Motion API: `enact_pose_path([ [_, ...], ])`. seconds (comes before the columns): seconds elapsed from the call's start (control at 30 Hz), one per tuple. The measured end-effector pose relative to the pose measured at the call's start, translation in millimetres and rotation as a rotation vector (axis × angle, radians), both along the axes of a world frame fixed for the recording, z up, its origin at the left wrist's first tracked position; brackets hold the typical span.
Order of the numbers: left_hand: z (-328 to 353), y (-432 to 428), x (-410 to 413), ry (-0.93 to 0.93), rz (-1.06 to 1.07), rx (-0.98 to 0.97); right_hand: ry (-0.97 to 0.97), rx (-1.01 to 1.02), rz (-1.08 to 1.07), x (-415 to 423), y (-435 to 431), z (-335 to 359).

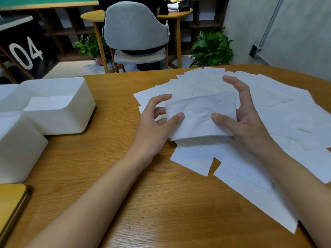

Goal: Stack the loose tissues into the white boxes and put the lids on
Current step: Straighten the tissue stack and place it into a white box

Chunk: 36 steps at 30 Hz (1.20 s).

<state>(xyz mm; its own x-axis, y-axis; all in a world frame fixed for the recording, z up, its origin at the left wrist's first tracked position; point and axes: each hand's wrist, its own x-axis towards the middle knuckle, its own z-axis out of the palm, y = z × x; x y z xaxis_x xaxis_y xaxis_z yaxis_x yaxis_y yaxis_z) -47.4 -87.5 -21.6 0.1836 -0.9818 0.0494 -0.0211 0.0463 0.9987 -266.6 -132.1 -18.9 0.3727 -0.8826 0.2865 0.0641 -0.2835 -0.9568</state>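
both hands — left hand (157,120), right hand (238,120) — pinch a small tissue stack (200,115) right of the open box (53,106), which is partly filled; many loose tissues (279,111) remain — no lids on.

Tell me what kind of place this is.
Likely an office or shared workspace: a grey chair at a side table, potted plants, and a sign marked 04.

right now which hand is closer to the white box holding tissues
Left. The left hand holds the tissue stack on the side toward the white box; the right hand holds its far side.
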Motion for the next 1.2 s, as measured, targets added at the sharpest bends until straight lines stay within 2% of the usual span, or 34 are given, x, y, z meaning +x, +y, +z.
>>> enact_pose_path([
  [0.1, -4.9, -2.2, 0.5, 0.006, 0.050, -0.059, 0.063, -0.035, 0.005, -2.7, -1.0, -1.1],
  [0.27, -15.8, -3.2, -2.3, -0.187, 0.123, -0.149, 0.212, -0.103, -0.022, -3.9, -2.2, -4.1],
  [0.37, -16.5, 0.9, -5.5, -0.498, 0.163, -0.265, 0.232, -0.065, -0.090, -5.7, -8.6, -8.6],
  [0.43, -15.7, 4.6, -7.8, -0.639, 0.043, -0.330, 0.243, -0.056, -0.144, -6.4, -11.4, -10.3],
  [0.53, -21.8, 9.3, -15.2, -0.798, -0.271, -0.332, 0.275, -0.078, -0.170, -5.4, -11.7, -10.7],
  [0.63, -28.6, 10.8, -20.0, -0.956, -0.354, -0.310, 0.294, -0.086, -0.172, -4.6, -11.3, -10.4],
  [0.87, -29.7, 9.5, -19.4, -0.933, -0.307, -0.410, 0.294, -0.086, -0.160, -4.9, -10.7, -9.4],
  [1.03, -18.9, 12.9, -16.8, -0.883, -0.153, -0.588, 0.288, -0.068, -0.172, -4.6, -9.2, -8.9],
  [1.2, -8.0, 14.2, -10.3, -0.674, 0.035, -0.605, 0.275, -0.050, -0.173, -2.0, -6.0, -5.4],
])
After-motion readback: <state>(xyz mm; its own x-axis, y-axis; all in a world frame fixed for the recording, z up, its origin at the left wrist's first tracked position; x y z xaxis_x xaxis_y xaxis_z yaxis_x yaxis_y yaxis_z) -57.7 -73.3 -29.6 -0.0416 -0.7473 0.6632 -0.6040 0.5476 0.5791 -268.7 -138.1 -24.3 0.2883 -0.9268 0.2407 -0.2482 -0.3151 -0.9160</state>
